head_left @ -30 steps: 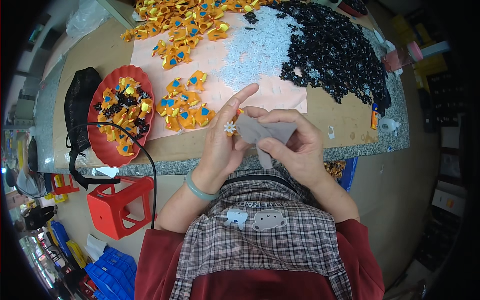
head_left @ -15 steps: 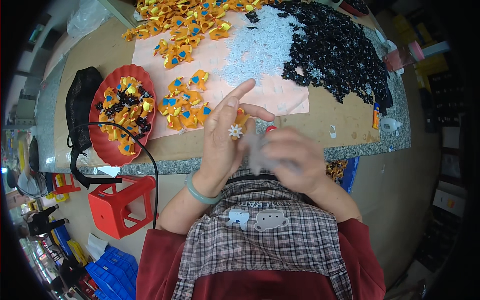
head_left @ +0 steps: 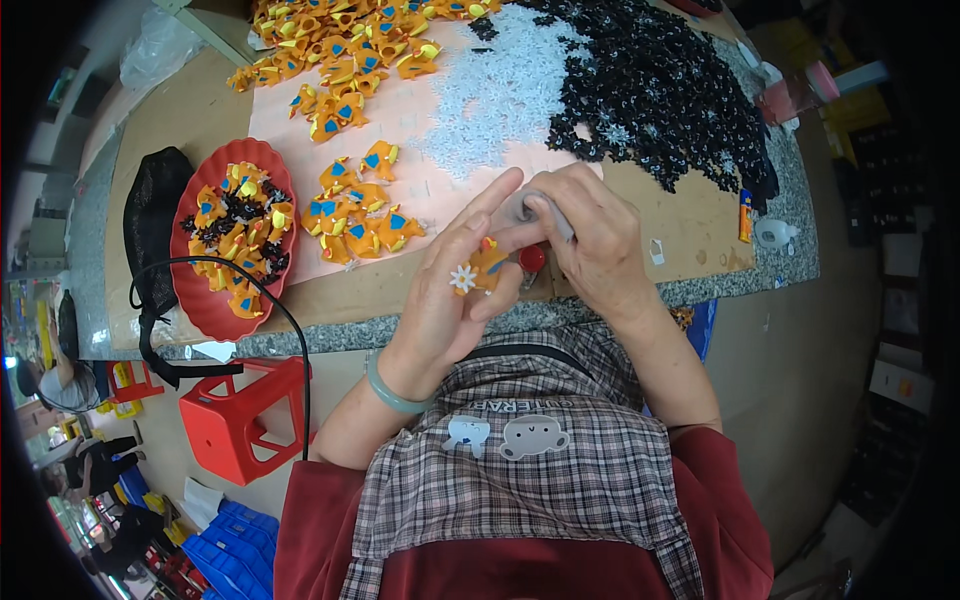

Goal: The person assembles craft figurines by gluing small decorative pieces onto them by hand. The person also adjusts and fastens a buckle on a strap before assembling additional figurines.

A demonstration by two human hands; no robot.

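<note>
My left hand (head_left: 445,275) holds a small orange figure (head_left: 488,262) with a blue patch, its lower fingers curled under it. A white flower-shaped piece (head_left: 462,278) shows at the figure's side. My right hand (head_left: 600,235) is closed on a grey cloth (head_left: 557,222), pressed around the tip of a left-hand finger. Just below the two hands, a round red cap (head_left: 531,260) shows at the table's near part. Several more orange figures (head_left: 360,210) lie on pink paper to the left of my hands.
A red scalloped dish (head_left: 185,265) holds orange figures and black pieces. Farther back are piles of orange figures (head_left: 340,60), white pieces (head_left: 490,90) and black pieces (head_left: 650,95). A black cable (head_left: 300,340) arcs past the table edge, over a red stool (head_left: 215,430).
My right hand has moved up, bringing the blurred grey cloth onto a finger of my left hand. The left hand still holds the orange figure. The view has shifted slightly.
</note>
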